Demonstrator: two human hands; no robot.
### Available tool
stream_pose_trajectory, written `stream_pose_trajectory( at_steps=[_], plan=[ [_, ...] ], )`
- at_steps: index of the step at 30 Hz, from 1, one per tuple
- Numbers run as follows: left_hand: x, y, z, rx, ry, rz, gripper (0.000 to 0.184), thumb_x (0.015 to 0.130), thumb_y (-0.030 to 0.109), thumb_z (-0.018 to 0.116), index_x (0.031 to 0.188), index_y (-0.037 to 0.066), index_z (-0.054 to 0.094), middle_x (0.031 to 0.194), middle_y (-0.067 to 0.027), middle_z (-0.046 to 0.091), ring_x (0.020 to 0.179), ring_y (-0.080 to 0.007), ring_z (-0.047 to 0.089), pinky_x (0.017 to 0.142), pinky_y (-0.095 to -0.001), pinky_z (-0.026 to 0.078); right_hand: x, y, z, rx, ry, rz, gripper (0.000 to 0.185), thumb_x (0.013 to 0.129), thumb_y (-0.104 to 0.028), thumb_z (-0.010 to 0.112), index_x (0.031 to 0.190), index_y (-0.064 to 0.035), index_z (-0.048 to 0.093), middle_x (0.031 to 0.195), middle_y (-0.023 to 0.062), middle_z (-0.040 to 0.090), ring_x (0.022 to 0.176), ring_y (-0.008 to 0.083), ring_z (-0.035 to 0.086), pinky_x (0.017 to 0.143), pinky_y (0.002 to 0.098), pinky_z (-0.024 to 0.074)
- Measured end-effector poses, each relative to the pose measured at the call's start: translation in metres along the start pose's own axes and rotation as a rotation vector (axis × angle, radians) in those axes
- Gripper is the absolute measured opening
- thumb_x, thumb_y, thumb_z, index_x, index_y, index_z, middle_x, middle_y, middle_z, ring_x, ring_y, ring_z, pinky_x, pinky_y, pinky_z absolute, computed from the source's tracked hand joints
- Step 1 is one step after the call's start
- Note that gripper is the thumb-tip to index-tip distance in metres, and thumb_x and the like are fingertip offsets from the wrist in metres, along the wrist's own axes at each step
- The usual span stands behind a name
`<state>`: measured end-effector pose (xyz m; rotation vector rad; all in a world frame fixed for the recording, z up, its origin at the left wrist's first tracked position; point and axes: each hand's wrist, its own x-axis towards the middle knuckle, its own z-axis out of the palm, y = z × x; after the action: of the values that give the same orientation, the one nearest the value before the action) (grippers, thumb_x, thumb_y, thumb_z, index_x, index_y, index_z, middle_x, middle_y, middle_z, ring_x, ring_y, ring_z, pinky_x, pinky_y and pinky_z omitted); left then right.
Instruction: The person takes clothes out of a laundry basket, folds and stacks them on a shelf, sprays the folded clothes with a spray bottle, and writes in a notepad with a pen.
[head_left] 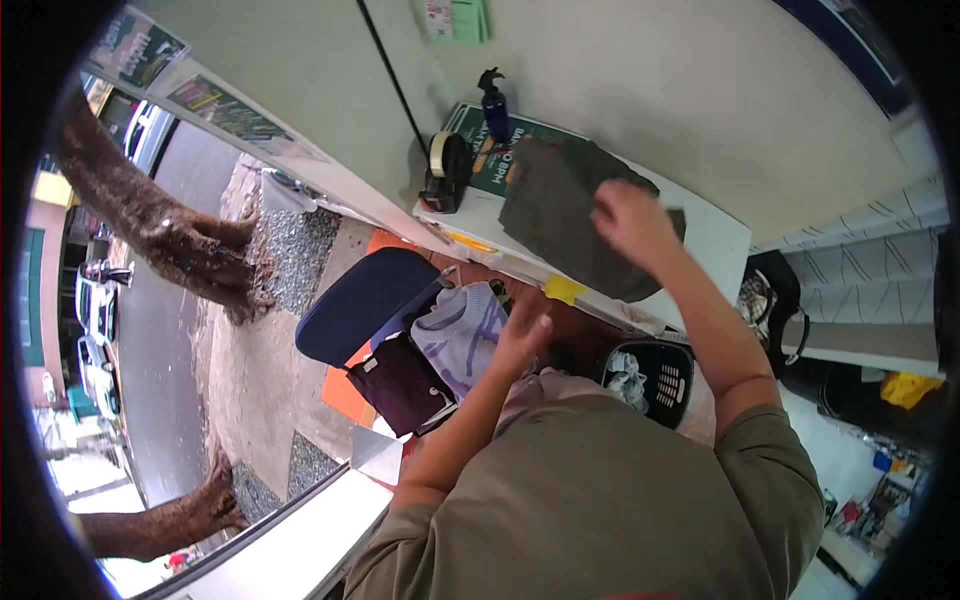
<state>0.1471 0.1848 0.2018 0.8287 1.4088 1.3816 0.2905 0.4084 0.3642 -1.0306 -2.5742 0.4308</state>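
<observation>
A dark olive-grey garment [565, 215] lies spread on the white table. Over its right part is my right hand [635, 225], slightly blurred, with loosely bent fingers and nothing visible in them; whether it presses on the cloth is hard to tell. My left hand [522, 335] is lower, in front of the table edge, open with the thumb apart from the fingers. Just left of it, a lavender and white knit top [465, 335] rests on a dark blue chair [370, 305], beside a folded dark maroon garment [400, 385].
On the table [715, 240] stand a tape dispenser [445, 175] and a blue spray bottle [494, 108], near a green printed sign [485, 165]. A black basket [665, 380] with crumpled light material is below the table. A glass pane on the left shows the street.
</observation>
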Motion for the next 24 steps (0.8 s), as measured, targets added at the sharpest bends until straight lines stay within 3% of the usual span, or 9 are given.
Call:
stream_pose_trajectory(
  at_steps=[1, 5, 6, 7, 8, 10, 13, 18, 24],
  plan=[
    [0.010, 0.010, 0.016, -0.288, 0.006, 0.011, 0.034, 0.090, 0.021, 0.065, 0.121, 0.008, 0.064, 0.125, -0.0209, 0.059, 0.121, -0.0324, 0.053, 0.100, -0.0384, 0.046, -0.021, -0.023, -0.003, 0.105, -0.046, -0.114, 0.018, 0.076, -0.014, 0.065, 0.090, -0.0062, 0.058, 0.092, 0.0154, 0.061, 0.087, 0.0364, 0.062, 0.076, 0.0471, 0.0509],
    [0.019, 0.088, 0.017, -0.391, 0.002, -0.285, 0.029, 0.085, 0.003, 0.061, 0.114, 0.003, 0.062, 0.111, -0.0151, 0.064, 0.111, -0.0256, 0.058, 0.093, -0.0378, 0.050, -0.026, -0.052, -0.054, 0.574, -0.706, -0.141, 0.029, 0.087, -0.027, 0.071, 0.107, -0.0057, 0.068, 0.096, 0.0080, 0.070, 0.087, 0.0193, 0.067, 0.078, 0.0333, 0.0530],
    [0.014, 0.122, 0.024, -0.560, 0.077, -0.414, 0.032, 0.083, -0.003, 0.059, 0.114, 0.003, 0.060, 0.110, -0.0135, 0.064, 0.109, -0.0249, 0.059, 0.093, -0.0390, 0.051, -0.014, -0.019, -0.027, 0.735, -0.514, 0.140, 0.038, 0.088, -0.033, 0.072, 0.113, -0.0049, 0.068, 0.101, 0.0073, 0.072, 0.089, 0.0124, 0.066, 0.081, 0.0289, 0.0524],
    [0.008, 0.120, 0.024, -0.568, 0.117, -0.383, 0.033, 0.083, -0.003, 0.059, 0.116, 0.002, 0.059, 0.113, -0.0135, 0.063, 0.109, -0.0250, 0.059, 0.093, -0.0388, 0.051, 0.001, 0.009, -0.009, 0.626, -0.196, 0.298, 0.041, 0.088, -0.038, 0.071, 0.113, -0.0058, 0.068, 0.101, 0.0088, 0.072, 0.093, 0.0177, 0.068, 0.085, 0.0336, 0.0531],
    [-0.001, 0.117, 0.020, -0.570, 0.157, -0.354, 0.035, 0.083, -0.004, 0.058, 0.117, 0.002, 0.057, 0.116, -0.0135, 0.061, 0.109, -0.0252, 0.059, 0.093, -0.0387, 0.051, 0.012, 0.054, 0.023, 0.440, 0.052, 0.423, 0.069, 0.080, -0.051, 0.075, 0.125, -0.0018, 0.058, 0.110, 0.0158, 0.069, 0.102, 0.0263, 0.067, 0.089, 0.0396, 0.0527],
    [-0.018, 0.110, 0.012, -0.546, 0.196, -0.331, 0.040, 0.083, -0.005, 0.058, 0.123, 0.002, 0.054, 0.120, -0.0136, 0.060, 0.112, -0.0259, 0.058, 0.095, -0.0388, 0.049, 0.018, 0.111, 0.077, 0.029, 0.093, 1.004, 0.099, 0.068, -0.060, 0.080, 0.136, 0.0026, 0.043, 0.119, 0.0242, 0.063, 0.109, 0.0369, 0.063, 0.092, 0.0445, 0.0514],
    [-0.025, 0.101, 0.001, -0.473, 0.183, -0.334, 0.051, 0.081, -0.007, 0.060, 0.130, 0.003, 0.049, 0.125, -0.0132, 0.058, 0.116, -0.0272, 0.056, 0.100, -0.0391, 0.046, 0.008, 0.124, 0.122, 0.130, 0.074, 1.123, 0.117, 0.060, -0.059, 0.085, 0.139, 0.0083, 0.031, 0.124, 0.0295, 0.058, 0.112, 0.0424, 0.060, 0.093, 0.0462, 0.0511],
    [0.008, 0.137, -0.019, -0.335, 0.107, -0.260, 0.058, 0.080, -0.007, 0.060, 0.135, 0.007, 0.046, 0.126, -0.0126, 0.058, 0.116, -0.0298, 0.057, 0.101, -0.0421, 0.046, -0.030, 0.137, 0.097, 1.454, 0.414, 1.032, 0.034, 0.073, -0.007, 0.077, 0.101, 0.0098, 0.066, 0.094, 0.0179, 0.069, 0.082, 0.0290, 0.069, 0.071, 0.0430, 0.0573],
    [0.114, 0.181, -0.001, -0.193, -0.172, -0.208, 0.063, 0.081, -0.003, 0.062, 0.140, 0.003, 0.039, 0.128, -0.0170, 0.056, 0.114, -0.0306, 0.059, 0.098, -0.0427, 0.050, -0.161, 0.140, -0.011, 1.343, 0.962, 0.855, 0.048, 0.081, -0.017, 0.078, 0.119, 0.0032, 0.058, 0.113, 0.0135, 0.066, 0.098, 0.0269, 0.066, 0.083, 0.0392, 0.0537]
  ],
)
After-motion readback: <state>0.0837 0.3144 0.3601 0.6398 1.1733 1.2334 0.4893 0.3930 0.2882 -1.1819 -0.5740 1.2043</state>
